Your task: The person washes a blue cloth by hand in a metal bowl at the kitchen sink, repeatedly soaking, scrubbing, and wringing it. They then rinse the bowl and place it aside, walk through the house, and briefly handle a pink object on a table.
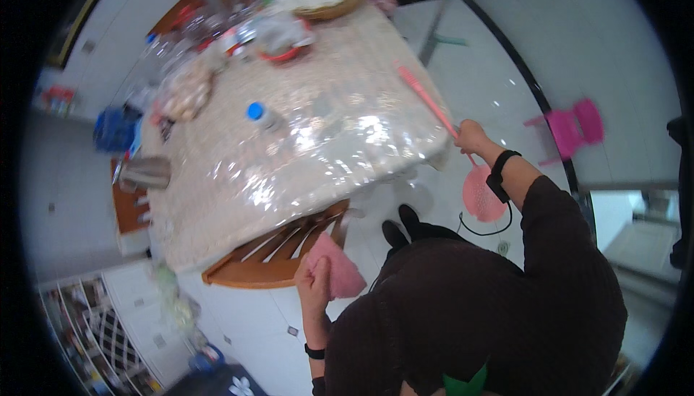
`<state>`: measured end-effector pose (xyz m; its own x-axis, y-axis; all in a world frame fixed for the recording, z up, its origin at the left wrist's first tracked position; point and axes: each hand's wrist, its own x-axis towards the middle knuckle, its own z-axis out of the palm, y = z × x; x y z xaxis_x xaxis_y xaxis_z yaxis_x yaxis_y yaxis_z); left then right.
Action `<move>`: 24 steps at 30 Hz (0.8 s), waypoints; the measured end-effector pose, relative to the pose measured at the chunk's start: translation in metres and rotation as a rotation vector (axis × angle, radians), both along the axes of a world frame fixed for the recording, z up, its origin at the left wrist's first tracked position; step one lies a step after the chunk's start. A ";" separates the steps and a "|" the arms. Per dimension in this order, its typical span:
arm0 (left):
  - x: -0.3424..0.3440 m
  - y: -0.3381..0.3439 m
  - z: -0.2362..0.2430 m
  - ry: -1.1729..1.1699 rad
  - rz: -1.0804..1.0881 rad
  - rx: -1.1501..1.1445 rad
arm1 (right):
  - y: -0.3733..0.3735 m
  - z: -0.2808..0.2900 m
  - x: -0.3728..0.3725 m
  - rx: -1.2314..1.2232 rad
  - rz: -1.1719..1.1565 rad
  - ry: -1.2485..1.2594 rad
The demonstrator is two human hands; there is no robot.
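Note:
My right hand is closed around the shaft of a pink fly swatter. Its handle end points up over the table's right corner, and the perforated paddle hangs below the hand, beside my wrist. In my left hand is a folded pink cloth, pinched between thumb and fingers near the wooden chair. Both hands are off the table, which has a shiny clear cover. A small bottle with a blue cap stands on it.
On the table's far side are a white-covered basket, a red bowl with a plastic bag and a bag of round pale items. A metal pitcher stands at the left edge. A pink stool is at right.

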<state>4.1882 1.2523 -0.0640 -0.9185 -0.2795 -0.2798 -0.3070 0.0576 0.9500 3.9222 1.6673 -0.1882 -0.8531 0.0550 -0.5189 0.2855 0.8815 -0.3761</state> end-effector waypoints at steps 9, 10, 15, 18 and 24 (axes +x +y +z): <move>-0.014 0.015 0.003 -0.041 -0.213 -0.019 | 0.124 -0.035 0.198 0.260 -0.058 0.061; -0.017 0.023 0.004 -0.036 -0.252 -0.044 | 0.133 -0.039 0.217 0.271 -0.095 0.043; -0.033 0.086 0.004 -0.089 -0.353 -0.020 | 0.174 -0.062 0.271 0.306 -0.256 -0.040; -0.046 0.136 -0.008 -0.079 -0.438 -0.097 | 0.220 -0.077 0.272 0.315 -0.332 -0.059; -0.089 0.276 -0.043 -0.167 -0.418 -0.140 | 0.375 -0.126 0.227 0.328 -0.401 0.002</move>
<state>4.0988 1.5281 -0.1072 -0.9057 0.0591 -0.4197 -0.3785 0.3330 0.8636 4.1494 2.0421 -0.3138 -0.7325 0.5373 -0.4181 0.6248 0.7745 -0.0994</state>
